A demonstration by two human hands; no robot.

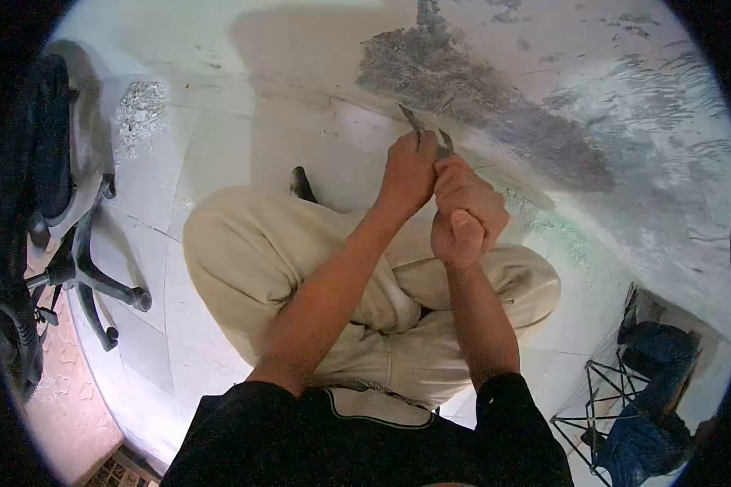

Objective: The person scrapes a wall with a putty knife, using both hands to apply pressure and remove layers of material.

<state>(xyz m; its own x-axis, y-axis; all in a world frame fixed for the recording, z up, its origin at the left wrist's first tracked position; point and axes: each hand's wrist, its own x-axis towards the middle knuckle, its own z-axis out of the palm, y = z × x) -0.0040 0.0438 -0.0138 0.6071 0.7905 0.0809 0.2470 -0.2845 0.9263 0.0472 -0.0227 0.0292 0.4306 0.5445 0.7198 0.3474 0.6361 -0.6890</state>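
I sit cross-legged on the floor close to a wall (666,162) with grey rough patches. My left hand (410,174) is closed around a thin dark metal strip (410,118) that sticks out past the fingers towards the wall's foot. Right beside it, my right hand (471,203) is wrapped in a fist around a tool with a narrow dark blade (446,142); the fingers hide its handle. Both hands are close together, with the blade and the strip side by side near the wall base. What kind of tools these are, I cannot tell.
A wheeled chair base (89,268) stands at the left. Scraped crumbs (142,114) lie on the pale tiled floor (219,154), with more debris (552,227) along the wall. At lower right, a person in jeans (650,430) is beside a black wire frame (597,406).
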